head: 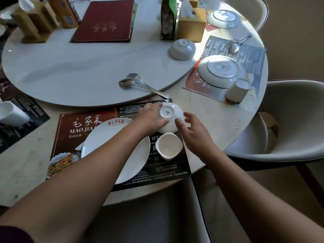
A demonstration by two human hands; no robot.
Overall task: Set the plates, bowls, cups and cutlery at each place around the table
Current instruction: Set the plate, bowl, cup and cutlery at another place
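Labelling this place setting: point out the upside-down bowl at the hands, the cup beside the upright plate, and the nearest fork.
upside-down bowl (167,113): head view, centre of its foot ring.
cup (168,146): head view, its inner bottom.
fork (140,80): head view, neck below the tines.

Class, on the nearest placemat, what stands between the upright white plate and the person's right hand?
A white cup, upright and empty, stands between the plate and the right hand, seen in the head view.
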